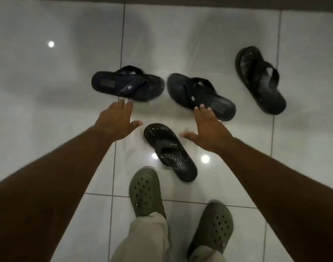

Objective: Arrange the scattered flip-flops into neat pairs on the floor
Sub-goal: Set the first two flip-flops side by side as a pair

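Several dark flip-flops lie scattered on the white tiled floor. A navy flip-flop point(127, 84) lies sideways at centre left, and a similar black one point(199, 96) lies angled beside it. A textured black flip-flop point(259, 79) sits apart at the far right. Its look-alike point(170, 151) lies nearer, between my arms. My left hand point(116, 121) stretches out with fingers spread, its fingertips just short of the navy flip-flop. With its fingers straight, my right hand point(209, 129) has its fingertips over the near edge of the centre black flip-flop. Neither hand holds anything.
My feet in olive green clogs point(146, 191) point(213, 227) stand at the bottom centre, close to the nearest flip-flop. A dark wall base point(162, 0) runs along the top edge. Glossy tiles point(48, 91) reflect ceiling lights.
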`<state>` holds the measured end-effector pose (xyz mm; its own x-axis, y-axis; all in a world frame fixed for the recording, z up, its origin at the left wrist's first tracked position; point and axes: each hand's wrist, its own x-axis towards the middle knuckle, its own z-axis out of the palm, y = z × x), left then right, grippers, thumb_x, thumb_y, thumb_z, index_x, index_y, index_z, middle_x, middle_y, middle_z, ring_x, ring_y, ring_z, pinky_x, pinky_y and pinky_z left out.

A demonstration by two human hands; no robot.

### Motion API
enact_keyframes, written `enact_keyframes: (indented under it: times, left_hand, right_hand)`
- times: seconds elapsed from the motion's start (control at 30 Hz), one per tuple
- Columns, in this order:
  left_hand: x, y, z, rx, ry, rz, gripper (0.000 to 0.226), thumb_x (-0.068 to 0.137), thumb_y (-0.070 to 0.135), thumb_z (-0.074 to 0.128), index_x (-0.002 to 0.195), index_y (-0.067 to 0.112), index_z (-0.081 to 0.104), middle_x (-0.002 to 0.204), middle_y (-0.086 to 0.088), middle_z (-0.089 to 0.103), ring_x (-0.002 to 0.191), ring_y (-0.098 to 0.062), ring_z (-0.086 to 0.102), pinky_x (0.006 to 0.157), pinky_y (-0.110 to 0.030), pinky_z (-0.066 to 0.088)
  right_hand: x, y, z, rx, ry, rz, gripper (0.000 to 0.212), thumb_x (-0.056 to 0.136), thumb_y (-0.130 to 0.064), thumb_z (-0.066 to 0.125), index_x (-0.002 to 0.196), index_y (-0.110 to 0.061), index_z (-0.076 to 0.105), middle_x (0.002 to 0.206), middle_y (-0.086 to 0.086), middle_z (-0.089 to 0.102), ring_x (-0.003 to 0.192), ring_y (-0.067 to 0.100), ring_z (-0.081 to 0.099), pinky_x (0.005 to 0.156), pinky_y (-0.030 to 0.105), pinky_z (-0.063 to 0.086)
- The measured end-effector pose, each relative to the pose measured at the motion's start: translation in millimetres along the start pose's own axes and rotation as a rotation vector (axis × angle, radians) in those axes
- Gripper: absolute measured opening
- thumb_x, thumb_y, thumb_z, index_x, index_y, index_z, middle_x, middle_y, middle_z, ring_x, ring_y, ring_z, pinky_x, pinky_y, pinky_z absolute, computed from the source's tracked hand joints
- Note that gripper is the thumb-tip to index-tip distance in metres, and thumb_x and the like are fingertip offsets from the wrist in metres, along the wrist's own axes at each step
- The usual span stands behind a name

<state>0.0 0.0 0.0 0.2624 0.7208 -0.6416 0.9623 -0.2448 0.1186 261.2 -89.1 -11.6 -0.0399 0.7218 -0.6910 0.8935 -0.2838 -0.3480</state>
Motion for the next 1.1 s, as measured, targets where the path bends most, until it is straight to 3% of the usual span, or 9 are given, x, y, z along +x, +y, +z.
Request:
enact_keyframes:
  times: [0.13,0.33,0.47,0.63,0.7,0.8,0.9,0.97,1.1]
  left_hand:
    - [44,-20,12,0.066,0.018,0.029,0.086,0.083,0.061,0.054,0.147,0.013,0.024,0.156,-0.017,0.026,0.14,-0.039,0.032,0.107,-0.057,0.036]
    - [65,0,31,-0.012,-0.017,0.021,0.09,0.067,0.074,0.06,0.133,0.017,0.041,0.136,-0.017,0.047,0.119,-0.04,0.05,0.095,-0.054,0.046]
    - [42,37,74,-0.03,-0.2,0.08,0.107,0.057,0.08,0.061,0.141,0.02,0.034,0.144,-0.014,0.038,0.125,-0.037,0.044,0.099,-0.055,0.042]
    - [34,50,113,-0.156,-0.235,0.024,0.124,0.056,0.076,0.067,0.15,0.021,0.01,0.159,-0.014,0.014,0.14,-0.04,0.026,0.106,-0.058,0.037]
    - [35,47,116,-0.173,-0.195,0.04,0.12,0.058,0.079,0.062,0.15,0.02,0.012,0.16,-0.013,0.011,0.143,-0.038,0.02,0.108,-0.059,0.035]
    - [47,39,95,-0.076,0.13,0.055,0.112,0.062,0.086,0.048,0.148,0.019,0.019,0.16,-0.016,0.012,0.143,-0.04,0.02,0.103,-0.061,0.035]
    - [88,15,59,-0.125,0.388,-0.106,0.104,0.071,0.069,0.061,0.15,0.019,0.014,0.16,-0.019,0.007,0.142,-0.046,0.019,0.101,-0.065,0.032]
    - [127,-15,41,-0.26,0.341,-0.175,0.097,0.076,0.059,0.063,0.15,0.019,0.016,0.159,-0.021,0.012,0.141,-0.048,0.019,0.106,-0.065,0.028]
    - [159,-40,40,-0.361,0.228,-0.055,0.063,0.084,0.039,0.062,0.134,0.004,0.046,0.133,-0.026,0.052,0.123,-0.042,0.048,0.106,-0.048,0.039]
  right_hand:
    - [63,1,-6,-0.085,0.099,0.045,0.101,0.085,-0.063,0.054,0.154,-0.011,0.001,0.164,0.013,-0.002,0.15,0.034,0.0,0.116,0.059,0.016]
    - [109,7,-7,-0.037,0.165,0.212,0.096,0.086,-0.046,0.062,0.152,-0.006,0.006,0.16,0.022,0.01,0.144,0.043,0.022,0.113,0.055,0.029]
    - [118,6,10,0.026,0.14,0.251,0.084,0.088,-0.039,0.062,0.149,-0.002,0.017,0.153,0.024,0.027,0.137,0.042,0.035,0.111,0.05,0.035]
    - [121,5,21,0.025,0.244,0.28,0.058,0.094,-0.027,0.056,0.141,-0.003,0.031,0.143,0.023,0.043,0.129,0.044,0.045,0.105,0.048,0.041]
    - [119,8,20,0.007,0.241,0.284,0.053,0.096,-0.023,0.053,0.141,-0.004,0.031,0.145,0.023,0.043,0.131,0.044,0.044,0.105,0.049,0.039]
    - [111,20,17,-0.082,0.183,0.254,0.051,0.099,-0.017,0.046,0.144,-0.001,0.027,0.15,0.022,0.037,0.134,0.043,0.04,0.106,0.049,0.036]
    - [105,38,14,-0.156,0.145,0.204,0.053,0.1,-0.015,0.044,0.146,0.0,0.023,0.155,0.021,0.03,0.138,0.041,0.036,0.108,0.05,0.033]
    - [104,49,11,-0.193,0.121,0.167,0.057,0.099,-0.013,0.045,0.148,0.0,0.02,0.154,0.022,0.031,0.139,0.041,0.034,0.109,0.048,0.033]
    - [111,61,-2,-0.287,0.046,0.053,0.06,0.098,-0.013,0.046,0.151,-0.004,0.017,0.152,0.029,0.031,0.143,0.04,0.027,0.108,0.048,0.036]
